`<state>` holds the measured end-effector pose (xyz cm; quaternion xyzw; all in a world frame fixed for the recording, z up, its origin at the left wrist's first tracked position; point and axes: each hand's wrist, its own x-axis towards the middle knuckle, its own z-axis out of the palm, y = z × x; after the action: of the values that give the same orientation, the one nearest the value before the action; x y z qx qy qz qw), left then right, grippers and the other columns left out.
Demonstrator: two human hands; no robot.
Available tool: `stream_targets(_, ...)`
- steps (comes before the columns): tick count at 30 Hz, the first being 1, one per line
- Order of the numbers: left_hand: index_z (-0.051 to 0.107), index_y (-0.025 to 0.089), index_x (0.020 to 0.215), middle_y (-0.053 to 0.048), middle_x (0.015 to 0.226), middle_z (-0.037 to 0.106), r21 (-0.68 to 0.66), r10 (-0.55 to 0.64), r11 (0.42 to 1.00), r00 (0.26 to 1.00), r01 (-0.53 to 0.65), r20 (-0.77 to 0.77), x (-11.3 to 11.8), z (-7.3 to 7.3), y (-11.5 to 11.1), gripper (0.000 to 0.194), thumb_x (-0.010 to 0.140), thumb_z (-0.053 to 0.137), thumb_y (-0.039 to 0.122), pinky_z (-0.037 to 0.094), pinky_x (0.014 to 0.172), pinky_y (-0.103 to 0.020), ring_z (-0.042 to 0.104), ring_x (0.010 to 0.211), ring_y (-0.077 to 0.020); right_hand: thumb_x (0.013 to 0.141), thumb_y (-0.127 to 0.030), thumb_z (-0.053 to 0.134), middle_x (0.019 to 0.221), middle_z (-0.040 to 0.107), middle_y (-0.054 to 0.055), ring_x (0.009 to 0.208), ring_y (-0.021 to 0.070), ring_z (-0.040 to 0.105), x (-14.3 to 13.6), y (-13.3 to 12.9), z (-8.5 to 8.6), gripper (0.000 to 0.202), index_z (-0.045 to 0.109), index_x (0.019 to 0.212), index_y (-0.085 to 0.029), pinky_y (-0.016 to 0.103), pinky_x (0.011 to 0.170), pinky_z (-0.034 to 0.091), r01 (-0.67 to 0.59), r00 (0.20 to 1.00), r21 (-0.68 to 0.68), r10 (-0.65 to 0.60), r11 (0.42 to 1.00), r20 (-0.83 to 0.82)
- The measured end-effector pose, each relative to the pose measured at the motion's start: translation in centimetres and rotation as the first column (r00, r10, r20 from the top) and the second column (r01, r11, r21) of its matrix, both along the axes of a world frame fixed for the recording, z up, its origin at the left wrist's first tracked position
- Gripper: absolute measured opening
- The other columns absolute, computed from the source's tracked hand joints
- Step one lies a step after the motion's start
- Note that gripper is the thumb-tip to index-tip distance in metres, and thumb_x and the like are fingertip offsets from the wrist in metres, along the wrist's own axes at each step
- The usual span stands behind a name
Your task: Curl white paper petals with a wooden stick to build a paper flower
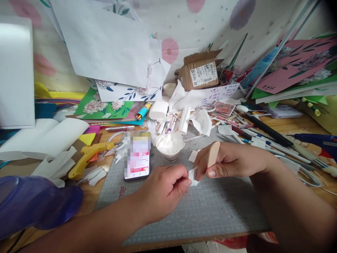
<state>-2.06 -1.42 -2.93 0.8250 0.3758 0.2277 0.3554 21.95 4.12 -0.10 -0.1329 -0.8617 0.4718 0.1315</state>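
My left hand (168,188) is closed, with thumb and forefinger pinching the left edge of a small white piece of paper (193,176). Beside it, my right hand (223,160) is closed round a flat wooden stick (213,154), which points upward out of the fist. The fingers of the right hand also touch the paper's right side, though their tips are partly hidden. Just beyond the hands stands a white bowl (170,144) with white stuff inside. Another white scrap (193,155) lies behind the right hand. Everything here is over a grey cutting mat (205,214).
A phone (137,156) lies on the mat left of the bowl. Further left is a yellow glue gun (91,154) among paper strips. Many pens and brushes (276,140) crowd the right side. A cardboard box (200,72) and floral paper pictures (105,105) stand at the back.
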Motion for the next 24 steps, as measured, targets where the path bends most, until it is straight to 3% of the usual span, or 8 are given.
stream_targets(5,0.050,0.020,0.074,0.003,0.064,0.058,-0.064,0.026,0.998,1.000,-0.026,-0.007,-0.1,0.0,-0.1,0.020,0.093,0.047,0.025,0.036,0.056,-0.025,0.050,0.058,-0.0114,0.104,-0.047,0.044,0.089,0.073,0.013,0.087,0.0188,0.067,0.0,-0.1,0.0,0.049,0.073,0.101,-0.007,0.032,0.081,0.053,0.006,1.000,0.010,-0.006,1.000,-0.017)
stream_targets(8,0.054,0.021,0.090,0.002,0.077,0.061,-0.163,0.067,0.985,0.995,-0.054,0.077,0.0,0.0,0.0,0.012,0.089,0.057,0.032,0.043,0.063,-0.026,0.056,0.068,-0.0133,0.104,-0.047,0.043,0.091,0.072,0.012,0.086,0.0172,0.066,-0.1,-0.1,0.0,0.048,0.072,0.100,-0.009,0.028,0.077,0.052,0.042,0.998,0.043,-0.041,0.998,-0.038)
stream_targets(10,0.054,0.021,0.100,0.001,0.084,0.063,-0.228,0.086,0.972,0.988,-0.055,0.131,0.1,-0.1,0.0,0.026,0.083,0.066,0.036,0.048,0.069,-0.028,0.060,0.076,-0.0151,0.104,-0.047,0.043,0.093,0.071,0.012,0.087,0.0174,0.066,-0.3,-0.3,0.0,0.047,0.072,0.101,-0.010,0.028,0.077,0.052,0.042,0.998,0.048,-0.040,0.998,-0.057)
stream_targets(16,0.051,0.022,0.084,0.003,0.066,0.061,-0.324,0.193,0.936,0.970,-0.137,0.148,0.3,-0.5,-0.2,0.012,0.083,0.060,0.030,0.045,0.056,-0.026,0.057,0.059,-0.0135,0.105,-0.044,0.042,0.094,0.072,0.013,0.091,0.0187,0.067,-1.2,-0.7,0.0,0.046,0.071,0.102,-0.008,0.032,0.082,0.053,0.000,0.991,0.015,0.002,1.000,-0.135)
stream_targets(24,0.055,0.020,0.076,0.001,0.063,0.064,-0.408,0.166,0.911,0.963,-0.067,0.212,0.3,0.1,-0.5,0.014,0.087,0.054,0.030,0.052,0.057,-0.026,0.063,0.057,-0.0131,0.103,-0.038,0.050,0.093,0.074,0.015,0.092,0.0209,0.070,-0.5,-0.8,0.1,0.038,0.072,0.103,-0.007,0.034,0.081,0.056,0.109,0.959,-0.054,-0.119,0.993,-0.258)
